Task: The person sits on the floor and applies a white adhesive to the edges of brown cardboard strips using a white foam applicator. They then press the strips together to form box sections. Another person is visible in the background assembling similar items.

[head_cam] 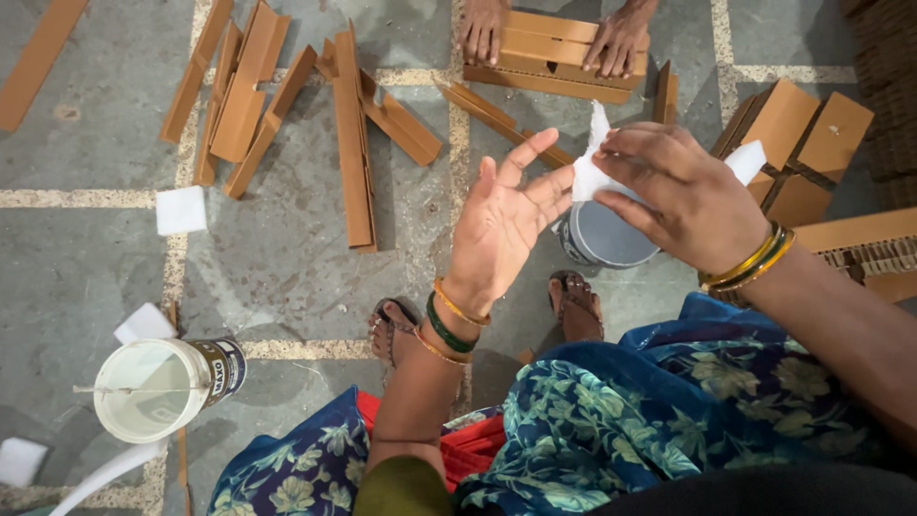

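Note:
My left hand is raised with the palm up and the fingers spread, holding nothing. My right hand is closed on a white paper piece and holds it against the fingertips of my left hand. Under both hands stands a round tin with a grey lid, on the floor in front of my sandalled feet. I sit low, with blue flowered cloth over my knees.
Folded brown cardboard strips lie scattered across the stone floor. Another person's two hands press on a flat cardboard piece at the top. An open white tin of paste lies at lower left. Cardboard boxes stand at right. White paper squares lie about.

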